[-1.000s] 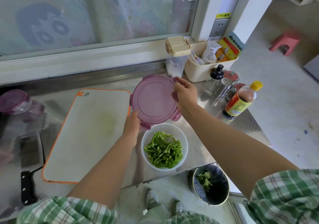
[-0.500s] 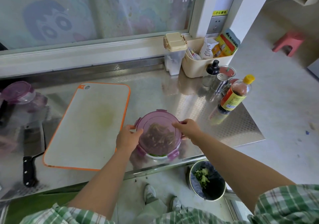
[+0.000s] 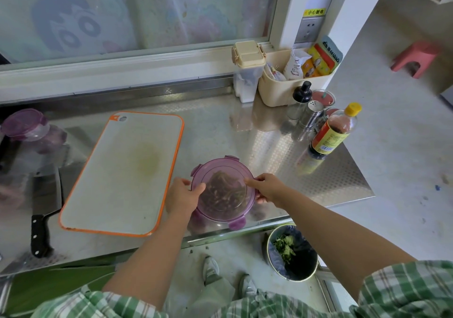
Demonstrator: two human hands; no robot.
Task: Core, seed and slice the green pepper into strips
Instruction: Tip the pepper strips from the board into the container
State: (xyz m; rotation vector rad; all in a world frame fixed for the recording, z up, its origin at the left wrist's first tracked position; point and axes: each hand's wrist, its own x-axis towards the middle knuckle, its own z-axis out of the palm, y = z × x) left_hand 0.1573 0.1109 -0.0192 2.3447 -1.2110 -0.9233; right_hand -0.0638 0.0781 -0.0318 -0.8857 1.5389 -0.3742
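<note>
1. Head view: green pepper strips (image 3: pixel 225 191) lie under a round translucent purple plastic lid (image 3: pixel 220 168), near the steel counter's (image 3: pixel 282 146) front edge.
2. Our left hand (image 3: pixel 182 198) grips the lid's rim at nine o'clock; our right hand (image 3: pixel 267 186) pinches it at three.
3. We see a white orange-rimmed cutting board (image 3: pixel 117 175) at nine o'clock, and a black-handled cleaver (image 3: pixel 46 192) beyond it.

A home kitchen: steel counter (image 3: pixel 245 131), cutting board (image 3: pixel 122 170), cleaver (image 3: pixel 45 202) and sauce bottle (image 3: pixel 333 134).

The pepper strips (image 3: pixel 224 192) are seen only dimly through the tinted lid (image 3: pixel 220 170); the bowl (image 3: pixel 213 223) beneath is almost wholly covered. A purple container (image 3: pixel 27 126) at the left edge is blurred and partly cut off.
</note>
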